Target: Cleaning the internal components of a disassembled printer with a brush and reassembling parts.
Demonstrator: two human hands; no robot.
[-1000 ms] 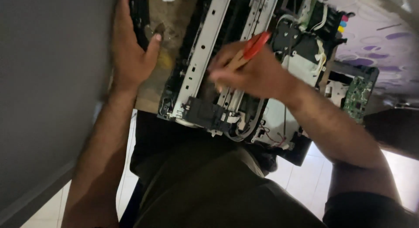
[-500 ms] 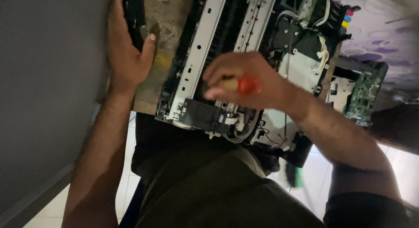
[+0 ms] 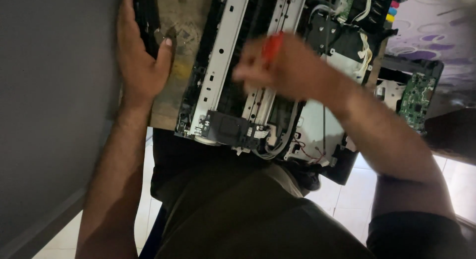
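Red-handled screwdriver (image 3: 271, 44) has turned upright in the right hand (image 3: 290, 68), now blurred.

Head-worn view, steeply downward, close

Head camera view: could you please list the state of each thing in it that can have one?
Printer: cover off, metal rails and wiring bare, lying on the wooden bench.
Red-handled tool: gripped in the right hand, over the rails, blurred.
Black and red tool: lying on the bench, under the left hand.
Green circuit board: detached, beside the printer.
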